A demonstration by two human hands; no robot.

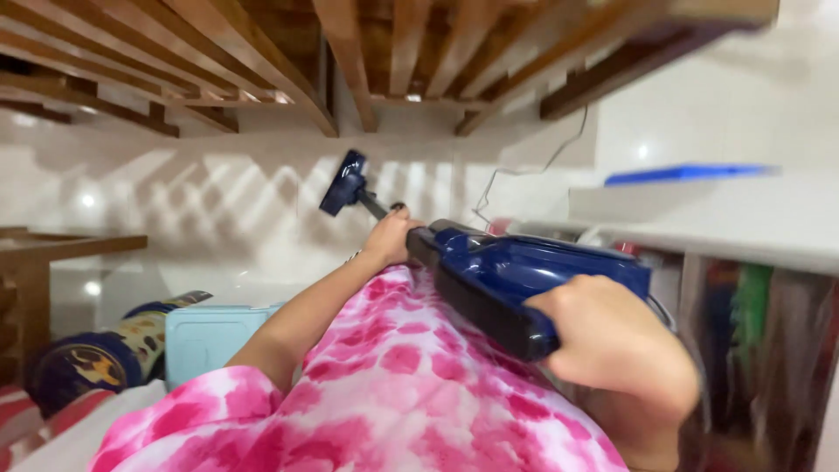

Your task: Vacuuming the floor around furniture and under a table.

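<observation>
White floor (218,218), both hands outstretched gripping vacuum (507,275).

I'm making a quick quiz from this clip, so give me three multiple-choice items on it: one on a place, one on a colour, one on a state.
1. Where is the vacuum's floor head?
A. on the white floor under the wooden slatted frame
B. on the white shelf
C. on the light blue box

2. What colour is the vacuum's body?
A. red
B. dark blue
C. green

3. How is the vacuum held?
A. by one hand
B. by both hands
C. by no hand

Answers:
1 A: the floor head rests on the tiles beneath the wooden slatted frame.
2 B: the vacuum's body is dark blue.
3 B: the right hand grips the rear, the left hand the front.
</observation>
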